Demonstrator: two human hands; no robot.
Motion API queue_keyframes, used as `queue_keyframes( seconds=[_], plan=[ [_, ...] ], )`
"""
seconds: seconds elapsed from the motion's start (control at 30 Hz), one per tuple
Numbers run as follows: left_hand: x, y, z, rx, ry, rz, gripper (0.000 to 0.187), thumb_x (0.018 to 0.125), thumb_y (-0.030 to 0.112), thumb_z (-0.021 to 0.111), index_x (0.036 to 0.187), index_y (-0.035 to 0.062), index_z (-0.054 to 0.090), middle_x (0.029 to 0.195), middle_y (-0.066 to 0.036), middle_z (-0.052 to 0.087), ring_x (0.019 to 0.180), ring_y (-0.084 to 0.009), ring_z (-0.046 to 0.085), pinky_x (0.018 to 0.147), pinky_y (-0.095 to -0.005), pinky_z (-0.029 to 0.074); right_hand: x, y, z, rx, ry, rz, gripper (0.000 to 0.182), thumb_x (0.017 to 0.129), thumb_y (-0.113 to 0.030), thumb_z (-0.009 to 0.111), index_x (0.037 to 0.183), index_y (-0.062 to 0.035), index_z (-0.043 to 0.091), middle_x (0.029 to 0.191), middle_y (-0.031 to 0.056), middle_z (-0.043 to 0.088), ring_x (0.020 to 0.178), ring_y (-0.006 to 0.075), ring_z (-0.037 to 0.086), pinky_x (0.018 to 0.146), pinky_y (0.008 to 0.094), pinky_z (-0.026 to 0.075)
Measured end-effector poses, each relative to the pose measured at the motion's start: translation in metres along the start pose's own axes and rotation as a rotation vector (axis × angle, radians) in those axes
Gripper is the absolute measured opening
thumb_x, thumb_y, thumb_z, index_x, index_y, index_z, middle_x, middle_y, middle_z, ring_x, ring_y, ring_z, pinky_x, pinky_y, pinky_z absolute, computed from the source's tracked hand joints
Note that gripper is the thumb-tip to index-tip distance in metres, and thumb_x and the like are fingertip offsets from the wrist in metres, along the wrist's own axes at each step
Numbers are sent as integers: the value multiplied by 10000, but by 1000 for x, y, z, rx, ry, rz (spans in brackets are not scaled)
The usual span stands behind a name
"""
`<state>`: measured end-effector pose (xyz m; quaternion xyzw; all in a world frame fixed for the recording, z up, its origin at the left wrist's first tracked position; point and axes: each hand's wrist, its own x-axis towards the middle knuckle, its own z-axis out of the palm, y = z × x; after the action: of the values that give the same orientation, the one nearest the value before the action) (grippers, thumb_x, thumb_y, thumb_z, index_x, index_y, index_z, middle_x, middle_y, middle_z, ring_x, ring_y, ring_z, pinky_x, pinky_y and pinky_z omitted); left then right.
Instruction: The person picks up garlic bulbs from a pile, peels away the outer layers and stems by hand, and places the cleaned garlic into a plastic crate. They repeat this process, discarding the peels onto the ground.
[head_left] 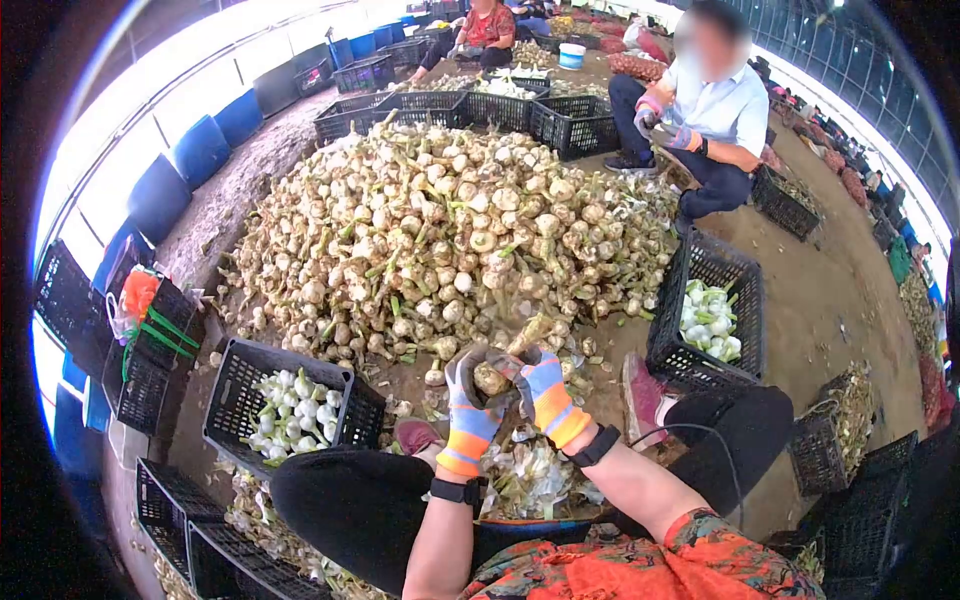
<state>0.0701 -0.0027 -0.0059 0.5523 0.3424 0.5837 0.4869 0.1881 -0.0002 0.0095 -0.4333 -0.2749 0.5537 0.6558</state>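
Note:
My left hand (472, 405), in a striped glove with a grey palm, is closed round an unpeeled garlic bulb (490, 378) in front of my knees. Close beside it, my right hand (546, 390), gloved the same way, has its fingers bent at the bulb's right side; what they grip is too small to make out. A garlic stem (530, 334) rises just above the two hands. Beyond them lies a large heap of unpeeled garlic (450, 230). Loose papery peelings (535, 470) lie below my hands, between my legs.
Black crates with white peeled garlic stand at left (226, 402) and right (752, 300). A gloved co-worker (725, 110) squats at the upper right, another person (487, 30) sits at the back. More crates (572, 128) line the heap's far side.

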Motion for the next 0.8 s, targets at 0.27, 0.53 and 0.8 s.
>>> queue_keyframes(
  seconds=[0.27,0.53,0.8],
  plan=[
    [-4,21,5,91,23,52,707,592,71,805,1206,23,458,1172,-107,448,1100,-226,464,970,-313,370,-14,-33,-21,-258,-192,10,438,756,-13,685,1138,15,475,974,69,612,855,120,600,739,251,501],
    [-2,48,-1,-490,-35,-380,436,870,149,557,1236,-3,376,1187,-128,489,1052,-293,540,770,-413,545,-2,-53,-53,-808,-332,-289,472,665,9,647,1113,29,502,1108,137,546,1069,253,518,918,333,407],
    [1,61,1,-519,-60,-509,391,881,111,562,1231,4,427,1054,-100,582,907,-190,595,761,-321,527,-9,-65,-42,-165,-341,44,295,703,-10,687,984,45,615,885,69,666,751,91,594,672,253,487]
  ],
)
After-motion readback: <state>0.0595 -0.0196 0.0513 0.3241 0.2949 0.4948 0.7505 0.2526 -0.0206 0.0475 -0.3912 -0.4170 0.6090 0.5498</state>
